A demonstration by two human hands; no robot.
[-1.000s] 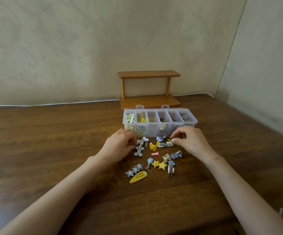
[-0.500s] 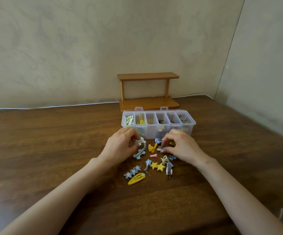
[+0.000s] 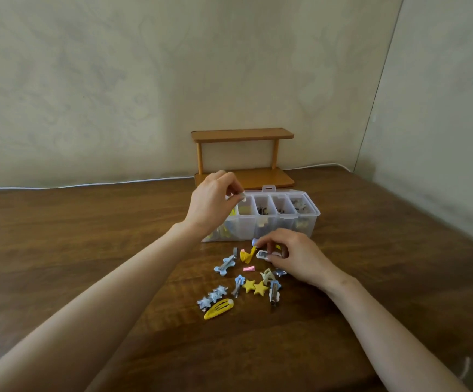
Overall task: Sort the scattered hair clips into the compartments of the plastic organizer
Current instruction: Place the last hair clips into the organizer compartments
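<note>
A clear plastic organizer [image 3: 313, 215] with several compartments stands on the table, some holding clips. My left hand [image 3: 211, 203] hovers over its left end and pinches a small pale clip [image 3: 241, 197] between fingertips. My right hand [image 3: 291, 257] rests on the table in front of the organizer and pinches a white clip [image 3: 262, 254]. Scattered clips lie below: a yellow snap clip [image 3: 218, 308], two yellow stars [image 3: 255, 287], blue star clips [image 3: 212, 297], a blue bone-shaped clip [image 3: 225, 264], a yellow claw clip [image 3: 247, 255] and a pink clip [image 3: 248, 268].
A small wooden two-tier shelf [image 3: 242, 158] stands behind the organizer against the wall. A white cable [image 3: 88, 184] runs along the table's back edge. The wooden table [image 3: 74, 236] extends wide to both sides.
My left hand has lifted from the pile with a pale clip and moved up over the organizer's left end. My right hand stayed at the pile and now pinches the white clip.
</note>
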